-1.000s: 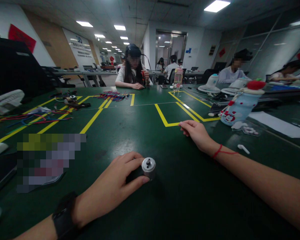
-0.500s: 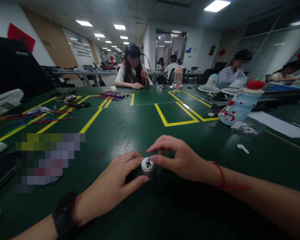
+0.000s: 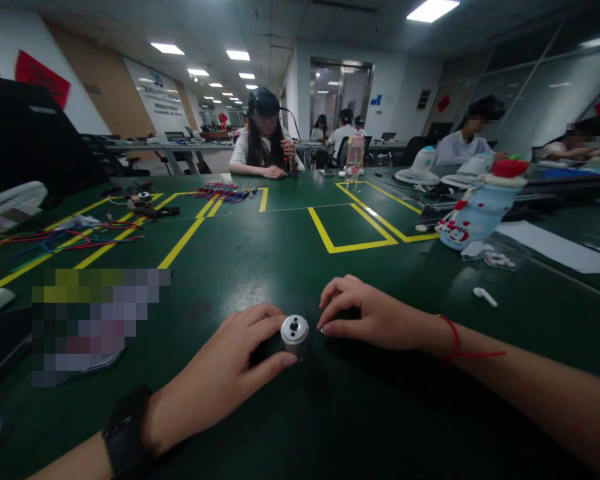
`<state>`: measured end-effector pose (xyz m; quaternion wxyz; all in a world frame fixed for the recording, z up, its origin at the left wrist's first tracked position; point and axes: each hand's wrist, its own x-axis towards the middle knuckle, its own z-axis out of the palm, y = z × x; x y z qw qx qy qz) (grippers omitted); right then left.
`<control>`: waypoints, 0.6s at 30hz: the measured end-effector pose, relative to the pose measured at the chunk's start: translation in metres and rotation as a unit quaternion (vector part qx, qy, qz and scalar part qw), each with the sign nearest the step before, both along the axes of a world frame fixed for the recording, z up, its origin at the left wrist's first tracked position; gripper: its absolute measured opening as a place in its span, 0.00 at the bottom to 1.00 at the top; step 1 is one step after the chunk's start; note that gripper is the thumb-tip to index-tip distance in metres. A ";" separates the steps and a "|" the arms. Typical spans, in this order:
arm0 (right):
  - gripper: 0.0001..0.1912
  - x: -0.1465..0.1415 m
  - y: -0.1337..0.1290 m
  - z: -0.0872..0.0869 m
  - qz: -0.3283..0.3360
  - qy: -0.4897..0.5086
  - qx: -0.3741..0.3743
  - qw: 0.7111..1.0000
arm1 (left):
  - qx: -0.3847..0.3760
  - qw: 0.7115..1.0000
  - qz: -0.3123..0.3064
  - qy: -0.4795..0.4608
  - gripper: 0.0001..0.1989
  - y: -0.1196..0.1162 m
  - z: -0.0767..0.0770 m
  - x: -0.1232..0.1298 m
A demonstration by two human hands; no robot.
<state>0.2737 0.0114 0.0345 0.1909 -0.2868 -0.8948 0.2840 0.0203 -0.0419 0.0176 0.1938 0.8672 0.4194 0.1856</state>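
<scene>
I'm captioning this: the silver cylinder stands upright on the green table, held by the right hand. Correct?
Wrong hand: the head view shows the left hand holding the silver cylinder upright on the green table; the right hand is apart.

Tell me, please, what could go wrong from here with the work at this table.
The metal cylinder stands upright beside the left hand, its thumb and fingers at the side; a bump could tip it and set it rolling.

The right hand seems to pinch something too small to identify; if dropped, it might be hard to find on the dark tabletop.

The white earbud lies loose beyond the right forearm, which could knock it.
</scene>
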 end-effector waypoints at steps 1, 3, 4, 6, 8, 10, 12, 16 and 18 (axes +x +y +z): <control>0.09 0.002 0.003 -0.003 0.012 -0.027 0.006 1.000 | 0.003 1.000 0.002 0.001 0.11 0.002 -0.001 0.000; 0.10 0.002 0.008 -0.008 0.028 -0.057 0.012 0.998 | 0.006 1.000 0.005 0.003 0.11 0.007 -0.003 -0.001; 0.10 0.001 0.010 -0.010 0.031 -0.062 0.016 0.997 | 0.005 1.000 0.004 0.004 0.11 0.009 -0.004 -0.002; 0.10 -0.001 0.013 -0.013 0.032 -0.066 0.022 0.997 | -0.001 1.000 0.001 0.005 0.10 0.014 -0.007 -0.003; 0.10 -0.003 0.015 -0.017 0.032 -0.068 0.028 0.997 | -0.007 1.000 0.000 0.004 0.09 0.016 -0.009 -0.004; 0.10 -0.003 0.015 -0.019 0.034 -0.070 0.032 0.996 | -0.009 1.000 0.003 0.005 0.09 0.016 -0.011 -0.004; 0.11 -0.002 0.015 -0.019 0.040 -0.066 0.028 0.997 | -0.003 1.000 0.002 0.003 0.09 0.015 -0.012 -0.004; 0.11 0.002 0.020 -0.010 0.014 0.013 -0.023 1.000 | -0.010 1.000 0.000 0.004 0.09 0.012 -0.010 -0.004; 0.12 0.008 0.030 -0.008 -0.058 0.071 -0.045 0.995 | -0.012 1.000 -0.002 0.002 0.10 0.011 -0.009 -0.005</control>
